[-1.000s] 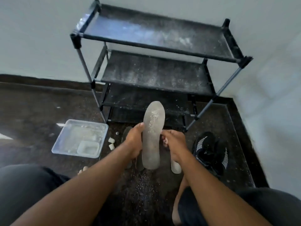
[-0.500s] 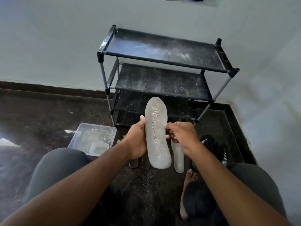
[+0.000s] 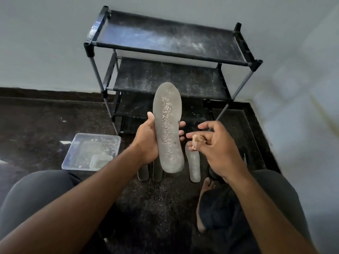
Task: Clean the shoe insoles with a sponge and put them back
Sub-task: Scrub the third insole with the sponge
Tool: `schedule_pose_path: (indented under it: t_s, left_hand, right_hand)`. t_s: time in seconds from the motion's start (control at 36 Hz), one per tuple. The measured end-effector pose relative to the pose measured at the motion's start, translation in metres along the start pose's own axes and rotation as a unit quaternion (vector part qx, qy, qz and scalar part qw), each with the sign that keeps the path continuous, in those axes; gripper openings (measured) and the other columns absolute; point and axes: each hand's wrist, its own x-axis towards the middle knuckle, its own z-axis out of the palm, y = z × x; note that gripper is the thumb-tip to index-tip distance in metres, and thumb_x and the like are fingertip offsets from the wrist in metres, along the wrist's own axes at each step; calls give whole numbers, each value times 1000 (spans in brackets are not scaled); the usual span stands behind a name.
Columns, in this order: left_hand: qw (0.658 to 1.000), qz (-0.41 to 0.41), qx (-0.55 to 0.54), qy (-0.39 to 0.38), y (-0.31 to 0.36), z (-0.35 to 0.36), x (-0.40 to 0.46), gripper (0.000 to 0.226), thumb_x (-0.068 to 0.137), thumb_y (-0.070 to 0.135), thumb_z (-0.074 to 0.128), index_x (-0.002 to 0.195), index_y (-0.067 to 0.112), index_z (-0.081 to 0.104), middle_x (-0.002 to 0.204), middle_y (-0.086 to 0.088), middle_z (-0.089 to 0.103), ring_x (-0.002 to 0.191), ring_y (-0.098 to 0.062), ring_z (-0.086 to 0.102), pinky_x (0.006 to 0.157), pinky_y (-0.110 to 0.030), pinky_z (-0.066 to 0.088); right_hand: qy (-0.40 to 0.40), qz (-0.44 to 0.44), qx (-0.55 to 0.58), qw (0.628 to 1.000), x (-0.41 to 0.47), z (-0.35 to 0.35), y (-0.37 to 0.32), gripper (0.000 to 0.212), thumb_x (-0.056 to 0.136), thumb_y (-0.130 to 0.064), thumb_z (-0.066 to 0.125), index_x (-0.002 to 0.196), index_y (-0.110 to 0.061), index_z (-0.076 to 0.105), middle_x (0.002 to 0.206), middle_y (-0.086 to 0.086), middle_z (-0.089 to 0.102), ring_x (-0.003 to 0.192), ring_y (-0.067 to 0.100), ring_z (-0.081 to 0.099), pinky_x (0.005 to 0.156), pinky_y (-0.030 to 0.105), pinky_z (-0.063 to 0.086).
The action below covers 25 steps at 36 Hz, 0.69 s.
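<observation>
The grey insole (image 3: 168, 128) stands nearly upright in the air in front of the person, its broad face turned to the camera and sprinkled down the middle with pale crumbs. The left hand (image 3: 147, 142) grips it round its lower half: the thumb lies along the insole's left edge and the fingers (image 3: 181, 124) curl round from behind, their tips showing past its right edge. Just to the right of those fingertips, apart from the insole, the right hand (image 3: 214, 143) hovers with its fingers loosely bent, pinching a small tan piece of sponge (image 3: 196, 141) between thumb and fingers.

Below the left hand, on the dark speckled floor (image 3: 161, 208), two dark insoles (image 3: 149, 172) lie side by side, partly hidden by the held insole. Below the right hand's fingers lies a pale insole (image 3: 194, 164), also flat on the floor. A dark shoe (image 3: 244, 158) shows only in part behind the right wrist. To the left of the left hand sits a clear plastic tray (image 3: 91, 152) with a pale block inside it. Beyond both hands stands a black shoe rack (image 3: 170, 43) against the light wall, its shelves dusted with white specks. Nearer the camera, the person's knees in dark cloth and one bare foot (image 3: 204, 198) frame the floor, which is scattered with fine crumbs.
</observation>
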Motion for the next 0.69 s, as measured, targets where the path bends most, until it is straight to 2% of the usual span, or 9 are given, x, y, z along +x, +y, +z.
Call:
schedule_pose_path:
  t_s: [0.11,0.19,0.31,0.36,0.44,0.5,0.56,0.61,0.69]
  left_hand:
    - [1000,-1,17,4,-2,-4,-1,76,107,64,14,138,13,61,129,-21,70,104,-30,73,85,-42,62]
    - [999,0,30,21,-6,-6,-2,73,108,62,17,133,12,65,122,-17,74,103,-28,75,79,-39,64]
    - [998,6,51,44,-8,-10,-1,71,108,60,19,127,12,68,120,-15,75,106,-26,75,85,-41,61]
    - [998,1,43,41,-7,-10,-2,74,107,62,18,133,11,65,126,-17,72,113,-30,72,93,-45,58]
    - [1000,-7,10,17,-6,-7,-6,79,106,65,16,133,6,63,124,-21,72,110,-31,73,91,-45,61]
    - [1000,-6,-3,8,-4,-5,-7,79,107,63,17,129,4,64,122,-22,73,105,-31,74,86,-43,63]
    - [1000,1,-19,2,-1,-5,-8,78,108,63,17,132,4,62,124,-23,71,107,-31,74,89,-43,63]
    - [999,5,-37,-4,3,-6,-8,78,107,63,16,137,4,58,132,-26,66,112,-34,70,95,-45,60]
    - [999,4,-43,-17,3,-9,-8,79,107,65,15,140,5,56,132,-27,65,109,-35,68,96,-48,59]
  right_hand:
    - [28,-84,-107,990,-3,8,1,17,89,-8,75,102,-19,78,103,-12,73,96,-3,67,88,15,53]
    - [44,-133,-157,977,2,19,3,21,92,-7,71,110,-14,78,107,-5,65,98,3,63,87,10,49]
    - [55,-181,-206,960,4,31,10,38,90,-6,72,128,-9,69,107,2,71,97,13,67,88,26,54]
    - [78,-187,-232,951,4,34,13,33,88,-11,75,121,-12,72,105,0,73,97,15,67,88,33,56]
    - [86,-238,-235,938,5,43,15,13,86,-7,77,99,-3,76,101,4,69,102,17,65,92,30,54]
    - [51,-237,-231,942,7,50,20,11,90,-6,72,99,2,74,105,9,63,109,17,62,97,27,52]
    - [27,-228,-242,943,8,54,24,16,95,-11,68,106,0,72,108,6,59,114,7,57,99,26,51]
    - [3,-227,-281,933,7,55,30,25,96,-16,65,118,-5,69,115,0,53,113,0,51,95,26,53]
    - [-11,-275,-394,877,4,55,33,30,98,-13,61,127,-6,66,119,4,50,104,19,51,77,38,57]
